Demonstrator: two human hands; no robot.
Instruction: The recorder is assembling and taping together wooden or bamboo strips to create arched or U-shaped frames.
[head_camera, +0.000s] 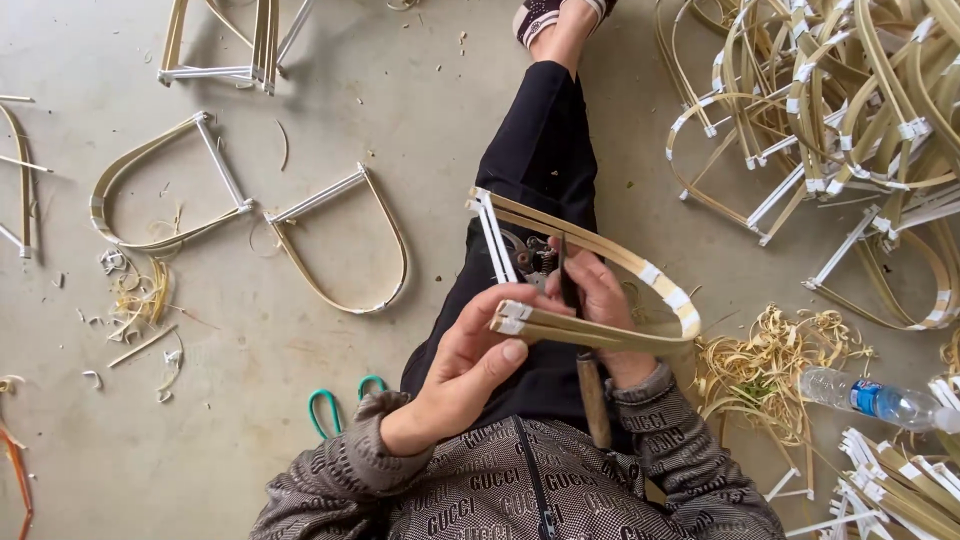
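Note:
I sit on the floor with one leg in black trousers (540, 150) stretched out ahead. My left hand (478, 352) pinches the taped end of a bent bamboo-strip frame (640, 268), a U-shaped loop with white tape bands. My right hand (605, 305) grips a knife with a wooden handle (593, 398), its dark blade upright against the frame's strips. The frame hangs over my lap between both hands.
Finished bamboo loops (340, 240) lie on the concrete floor at left. A large heap of them (850, 110) fills the top right. Shavings (770, 360), a plastic water bottle (880, 400), taped strips (900, 485) and green-handled scissors (335, 400) lie near me.

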